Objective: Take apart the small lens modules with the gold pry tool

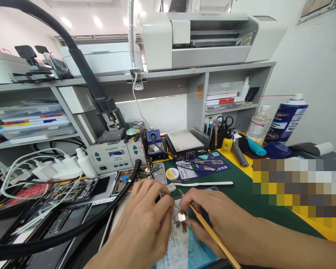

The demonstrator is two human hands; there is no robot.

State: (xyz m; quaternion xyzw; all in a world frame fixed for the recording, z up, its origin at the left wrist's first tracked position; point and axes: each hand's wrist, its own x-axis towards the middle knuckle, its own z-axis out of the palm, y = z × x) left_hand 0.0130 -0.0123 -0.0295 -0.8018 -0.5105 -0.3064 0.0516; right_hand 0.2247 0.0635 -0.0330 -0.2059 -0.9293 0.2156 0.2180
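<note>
My right hand (221,209) is closed around a slim gold-handled craft knife (212,235). The handle slants down to the lower right, and a pointed grey tip shows beyond my fingers. By the right fingertips is a small silver and brown electronic part (181,217), which lies over a white and blue work surface (179,246). My left hand (145,216) is curled just left of that part, its fingers bent together. Something small and dark peeks out by the left index finger, but what the hand grips is hidden.
Beyond my hands are a white brush (204,183), a round tin (172,174) and a tray of circuit boards (145,173). A black hose (81,231) arcs across the left, over phone parts. Behind stand a rework station (117,155), a heating plate (187,144) and a spray can (287,119).
</note>
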